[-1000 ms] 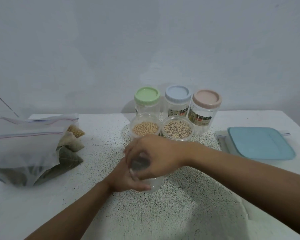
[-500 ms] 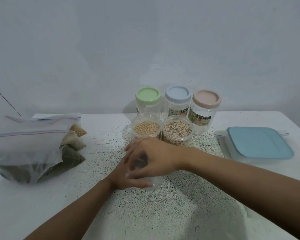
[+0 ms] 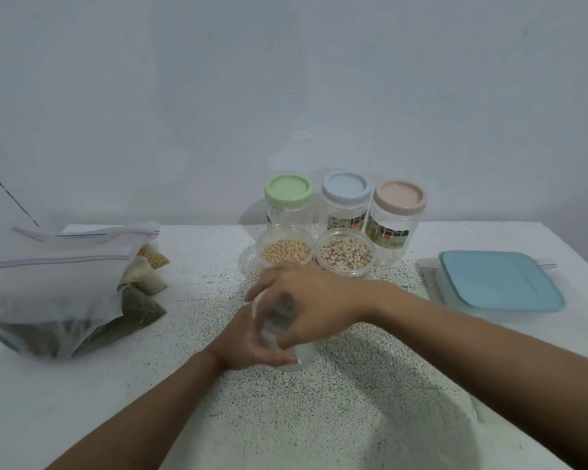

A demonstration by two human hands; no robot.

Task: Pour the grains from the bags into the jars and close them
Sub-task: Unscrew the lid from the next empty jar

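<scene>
Hands come first, nearest me: the left hand (image 3: 248, 340) grips the lower wall of a small clear jar (image 3: 302, 359) standing on the speckled tabletop (image 3: 319, 418). The right hand (image 3: 306, 300) is cupped over its top, fingers curled round the rim. Something pale shows in the jar's bottom; whether a lid sits under the palm I cannot tell.

It looks like the closing twist. Done well, the left hand holds firm and low, the top is seated level before turning, and the turn stops when it bites, without forcing.

Just behind stand a jar of tan beans (image 3: 286, 251) and a jar of speckled beans (image 3: 345, 254), both open and easily knocked. Behind those are a green-lidded jar (image 3: 288, 189), a blue-lidded jar (image 3: 346, 188) and a pink-lidded jar (image 3: 400, 196). The bags of grain (image 3: 58, 283) lie at the left, a blue-lidded box (image 3: 496, 286) at the right.
</scene>
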